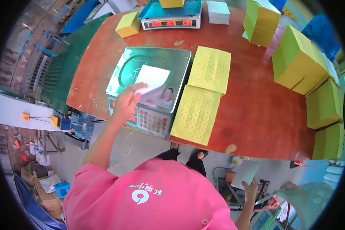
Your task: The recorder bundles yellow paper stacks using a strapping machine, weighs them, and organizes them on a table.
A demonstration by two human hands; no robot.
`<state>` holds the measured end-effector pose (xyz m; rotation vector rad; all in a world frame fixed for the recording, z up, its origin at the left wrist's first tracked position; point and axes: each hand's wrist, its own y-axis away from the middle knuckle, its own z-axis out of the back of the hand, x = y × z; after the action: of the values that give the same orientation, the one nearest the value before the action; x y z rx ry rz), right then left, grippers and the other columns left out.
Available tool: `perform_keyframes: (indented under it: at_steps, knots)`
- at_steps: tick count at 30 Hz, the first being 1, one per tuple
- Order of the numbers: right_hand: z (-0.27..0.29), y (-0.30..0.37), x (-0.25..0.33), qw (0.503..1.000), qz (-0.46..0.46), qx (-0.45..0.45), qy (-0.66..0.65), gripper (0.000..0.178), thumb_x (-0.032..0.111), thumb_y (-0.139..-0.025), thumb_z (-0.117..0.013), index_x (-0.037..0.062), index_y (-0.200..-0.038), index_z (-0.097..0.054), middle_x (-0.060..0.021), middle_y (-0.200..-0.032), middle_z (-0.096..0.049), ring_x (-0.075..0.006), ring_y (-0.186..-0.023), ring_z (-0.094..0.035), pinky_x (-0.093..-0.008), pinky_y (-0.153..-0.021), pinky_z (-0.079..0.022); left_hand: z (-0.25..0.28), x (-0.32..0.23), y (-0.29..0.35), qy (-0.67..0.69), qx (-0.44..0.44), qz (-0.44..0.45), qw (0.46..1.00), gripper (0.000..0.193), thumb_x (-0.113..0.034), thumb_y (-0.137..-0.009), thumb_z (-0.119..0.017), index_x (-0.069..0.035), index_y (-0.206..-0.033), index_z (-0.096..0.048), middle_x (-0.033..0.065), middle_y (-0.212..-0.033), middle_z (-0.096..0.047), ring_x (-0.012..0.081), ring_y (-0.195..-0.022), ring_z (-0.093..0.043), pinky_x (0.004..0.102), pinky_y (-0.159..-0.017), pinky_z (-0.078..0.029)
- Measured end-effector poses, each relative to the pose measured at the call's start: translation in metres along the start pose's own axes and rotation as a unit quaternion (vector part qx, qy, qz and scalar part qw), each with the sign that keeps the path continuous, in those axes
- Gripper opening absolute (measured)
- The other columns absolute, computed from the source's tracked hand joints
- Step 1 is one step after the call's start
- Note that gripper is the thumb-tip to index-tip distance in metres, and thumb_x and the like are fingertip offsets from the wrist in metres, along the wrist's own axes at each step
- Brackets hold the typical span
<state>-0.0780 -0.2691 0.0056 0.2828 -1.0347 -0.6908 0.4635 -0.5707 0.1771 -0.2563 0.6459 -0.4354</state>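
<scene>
My left hand (127, 102) is over a silver-topped weighing scale (180, 61), its fingers closed on the near edge of some white paper (154, 78). That edge curls up, while the far part lies on or just above the plate; I cannot tell which. Low at the right, beyond the table's edge, my right hand (250, 190) grips a pale sheet or thin stack of paper (246, 173) between thumb and fingers. Touching the scale's right side are two yellow stacks, a far one (210, 71) and a near one (197, 115), both with rows of round shapes on top.
A second scale (171, 19) carries a yellow block at the back. Nearby are a small yellow stack (127, 25) and a white stack (218, 13). Tall yellow stacks (299, 57) line the table's right side. A green mesh bin (314, 199) stands low at the right.
</scene>
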Motion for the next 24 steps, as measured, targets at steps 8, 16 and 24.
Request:
perform_keyframes:
  at_steps: [8,16,24]
  knots:
    - [-0.051,0.140,0.280,0.967,0.196,-0.031,-0.160,0.037,0.003,-0.066,-0.070,-0.0057,-0.102,-0.064,-0.0053,-0.088,-0.067,-0.0124,-0.083,-0.061,-0.0284,-0.077,-0.049,0.028,0.050,-0.011,0.299,-0.243,0.210,0.899,0.035,-0.029,-0.101,-0.050,0.003,-0.108,-0.062,0.0019,-0.092,-0.063,0.0086,-0.084,-0.054,0.0271,-0.075,-0.044]
    - [-0.224,0.017,0.427,0.908,0.268,0.127,-0.296,0.029,0.014,-0.082,-0.065,-0.0070,-0.102,-0.063,-0.0046,-0.088,-0.064,-0.0139,-0.081,-0.060,-0.0304,-0.071,-0.049,0.086,0.046,-0.012,0.261,-0.312,0.215,0.888,0.038,-0.030,-0.099,-0.054,0.004,-0.114,-0.061,0.0109,-0.108,-0.064,0.0146,-0.100,-0.058,0.0321,-0.088,-0.045]
    - [-0.241,0.009,0.453,0.945,0.291,0.005,0.151,0.033,0.025,-0.086,-0.059,-0.0013,-0.104,-0.062,-0.0267,-0.091,-0.066,-0.0435,-0.083,-0.062,-0.0474,-0.076,-0.048,0.051,0.062,0.016,0.148,-0.203,0.023,0.968,0.021,-0.006,-0.095,-0.053,-0.001,-0.113,-0.064,0.0141,-0.106,-0.066,0.0276,-0.092,-0.064,0.0328,-0.080,-0.050]
